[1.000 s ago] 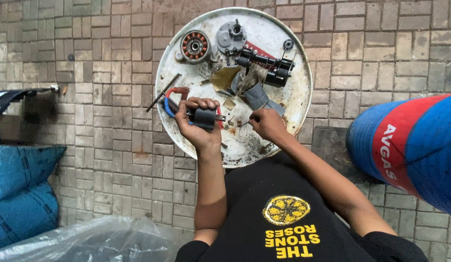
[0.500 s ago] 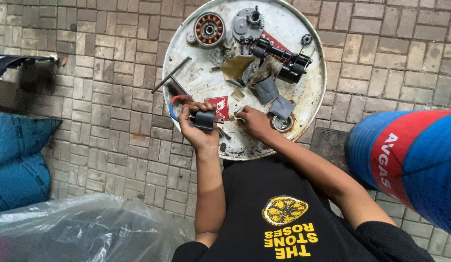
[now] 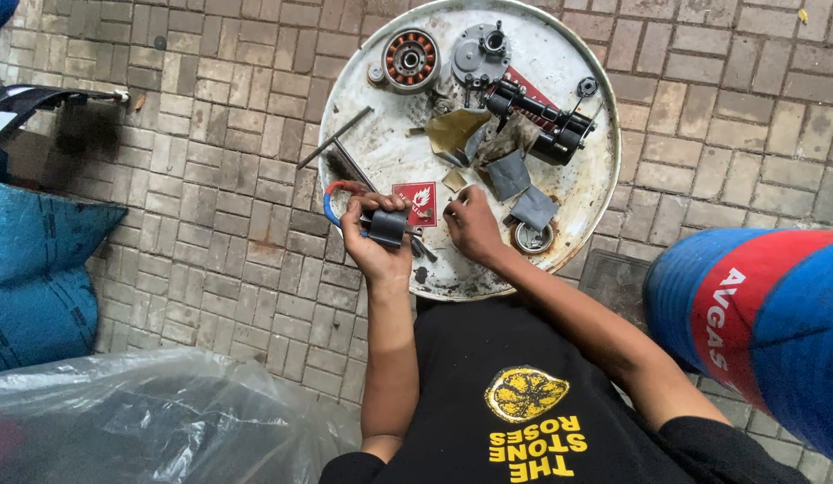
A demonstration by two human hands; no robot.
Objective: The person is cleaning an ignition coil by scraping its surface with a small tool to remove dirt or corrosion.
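Material underfoot: grey paving brick, with a round white metal drum lid (image 3: pixel 362 152) lying on it and serving as the worktop, its raised rim keeping small parts from rolling away.
Left hand (image 3: pixel 373 240): its grip is clenching around a small black boxy part (image 3: pixel 388 228), lifting it just above the near edge of the lid, close to the body where it is easy to see.
Cable: a red and blue lead (image 3: pixel 331 199) is looping out from behind the left fingers, at the lid's rim.
Right hand (image 3: pixel 474 224): hovering just beside the black part, fingertips pinching together; I cannot tell whether anything is between them.
Parts laid out: a copper-wound stator ring (image 3: pixel 410 60), a grey cast housing (image 3: pixel 481 54) and a long black assembly (image 3: pixel 537 116) are sitting at the far side, out of the hands' way.
Scraps: grey and tan sheet pieces (image 3: pixel 510 175) are lying mid-lid.
Label: a small red square sticker with a white flame sign (image 3: pixel 416 203) is lying between the hands.
Packages: a blue drum with a red and white band (image 3: pixel 757 314) is standing at the right; clear plastic sheeting (image 3: pixel 147 421) and a blue sack (image 3: pixel 31 278) are lying at the left.
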